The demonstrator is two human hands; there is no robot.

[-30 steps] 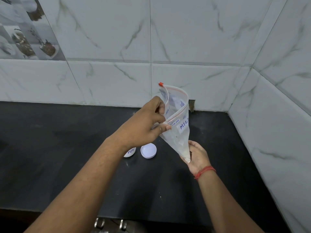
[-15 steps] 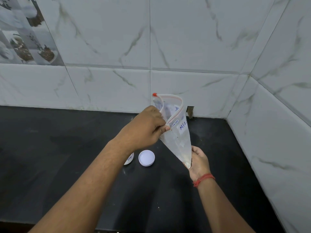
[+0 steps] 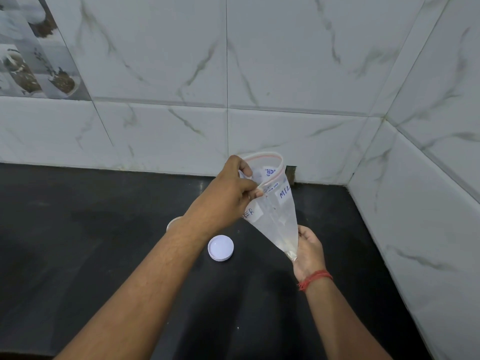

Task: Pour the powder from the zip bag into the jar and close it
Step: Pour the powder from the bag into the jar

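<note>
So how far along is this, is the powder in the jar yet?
Seemingly done: the bag is open and looks nearly empty. In hand: the left hand pinches its rim, the right hand its bottom corner. The jar is mostly hidden behind the left arm. Left: the lid lies on the counter, not yet on.

Black stone counter (image 3: 104,255) set in a corner of white marbled wall tiles.
A round white lid (image 3: 220,248) lies flat near its middle; just left, a jar (image 3: 173,222) shows only its rim.

Black countertop (image 3: 104,255) meets white marble-veined wall tiles (image 3: 285,61) in a corner.
</note>
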